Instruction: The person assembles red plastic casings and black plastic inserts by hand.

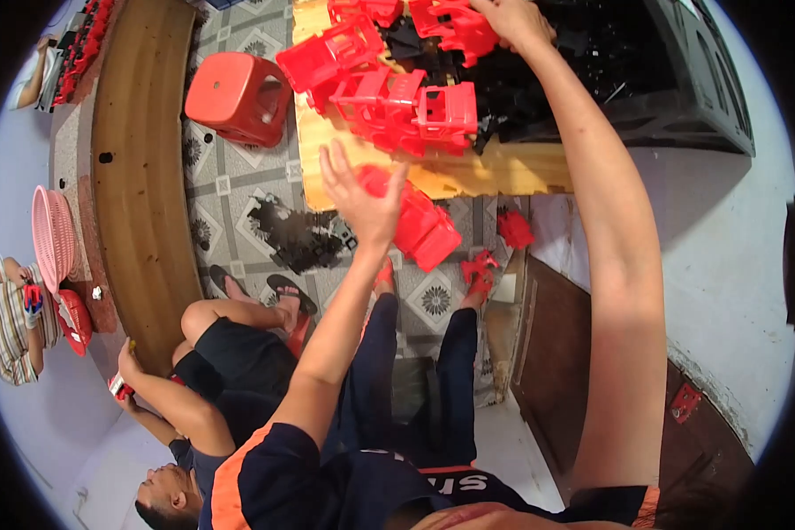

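Note:
My left hand (362, 201) is raised off the near table edge, its fingers and thumb spread apart. Just behind and to the right of it is a red plastic toy truck body (426, 231), partly covered by the hand and slightly blurred. At the top edge my right hand (519, 25) reaches far out, its fingers closed on another red toy truck body (458, 28); the picture's edge cuts off part of the hand. Several more red truck bodies (406, 102) lie heaped on the yellow tabletop (512, 168), with black plastic parts (404, 42) among them.
A large black bin (680, 106) of dark parts lies at the right. Left stand a red stool (230, 93) and a long wooden bench (141, 177). A seated co-worker (230, 371) is at my left, another person (18, 318) farther off. Black scraps (296, 234) litter the tiled floor.

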Tool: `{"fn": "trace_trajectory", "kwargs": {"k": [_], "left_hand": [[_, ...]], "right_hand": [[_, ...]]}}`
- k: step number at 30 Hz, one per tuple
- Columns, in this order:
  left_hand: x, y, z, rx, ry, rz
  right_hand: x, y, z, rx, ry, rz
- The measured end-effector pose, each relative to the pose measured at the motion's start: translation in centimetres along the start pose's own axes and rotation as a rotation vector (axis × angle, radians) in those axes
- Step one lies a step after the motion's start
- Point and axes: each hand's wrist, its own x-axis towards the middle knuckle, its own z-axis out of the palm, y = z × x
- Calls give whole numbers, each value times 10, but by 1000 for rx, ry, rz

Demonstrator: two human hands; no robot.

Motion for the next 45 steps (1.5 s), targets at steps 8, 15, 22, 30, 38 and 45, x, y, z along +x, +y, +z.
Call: {"fn": "trace_trajectory", "kwargs": {"k": [8, 15, 22, 30, 38, 45], "left_hand": [[30, -24, 29, -104, 304, -35], [20, -11, 48, -399, 535, -81], [-119, 29, 13, -634, -149, -536], [-116, 79, 111, -291, 102, -283], [-151, -13, 108, -410, 23, 69], [-292, -146, 181, 82, 114, 240]], "right_hand": [[-209, 89, 51, 727, 467, -173], [-384, 216, 179, 1309, -642, 772], [-338, 165, 191, 2210, -773, 655], [-309, 399, 248, 1210, -434, 543], [-381, 590, 447, 306, -459, 53], [-431, 591, 547, -456, -391, -511]]}}
